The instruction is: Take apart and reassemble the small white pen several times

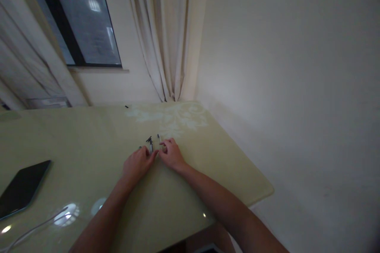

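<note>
My left hand [139, 161] rests on the table with its fingers curled and its thumb pointing right. Just beyond its fingertips stands a small dark T-shaped piece [150, 142] with a thin stem; its lower end is near the fingers, and its kind is too small to tell. My right hand [172, 155] is closed beside it, thumb close to the left thumb. From its fingers a slim pale stick with a dark tip [158, 137] points away from me. Another tiny dark bit [140, 148] shows behind the left knuckles.
The glossy pale-green table [225, 166] meets a white wall [282, 87] on the right. A dark flat tablet-like device [23, 185] lies at left, with a white cable [38, 227] nearer. A small black piece [126, 106] lies at the far edge, before curtains [166, 31].
</note>
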### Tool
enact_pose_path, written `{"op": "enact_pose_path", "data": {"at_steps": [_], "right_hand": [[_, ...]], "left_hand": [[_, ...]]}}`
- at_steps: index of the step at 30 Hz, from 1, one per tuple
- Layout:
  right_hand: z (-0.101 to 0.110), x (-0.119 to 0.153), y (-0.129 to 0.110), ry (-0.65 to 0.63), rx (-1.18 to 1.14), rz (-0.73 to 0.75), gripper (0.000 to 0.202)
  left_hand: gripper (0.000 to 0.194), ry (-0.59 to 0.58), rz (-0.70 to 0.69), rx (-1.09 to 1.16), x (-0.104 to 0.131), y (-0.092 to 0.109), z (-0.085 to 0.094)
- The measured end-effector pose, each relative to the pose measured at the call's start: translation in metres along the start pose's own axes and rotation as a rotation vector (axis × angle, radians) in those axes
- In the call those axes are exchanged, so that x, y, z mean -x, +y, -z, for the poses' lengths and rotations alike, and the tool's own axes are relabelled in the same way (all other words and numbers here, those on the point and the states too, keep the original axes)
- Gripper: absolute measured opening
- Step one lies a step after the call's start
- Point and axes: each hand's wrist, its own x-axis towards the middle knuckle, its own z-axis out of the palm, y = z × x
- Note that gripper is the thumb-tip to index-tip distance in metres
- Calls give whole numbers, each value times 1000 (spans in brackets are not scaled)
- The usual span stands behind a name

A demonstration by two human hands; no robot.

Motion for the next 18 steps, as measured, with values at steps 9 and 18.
{"op": "enact_pose_path", "data": {"at_steps": [9, 18], "right_hand": [[28, 13, 8, 141, -345, -65, 16], [47, 10, 0, -28, -688, -49, 38]], "left_hand": [[38, 23, 44, -46, 0, 1, 8], [32, 151, -410, 289, 28, 46, -8]]}}
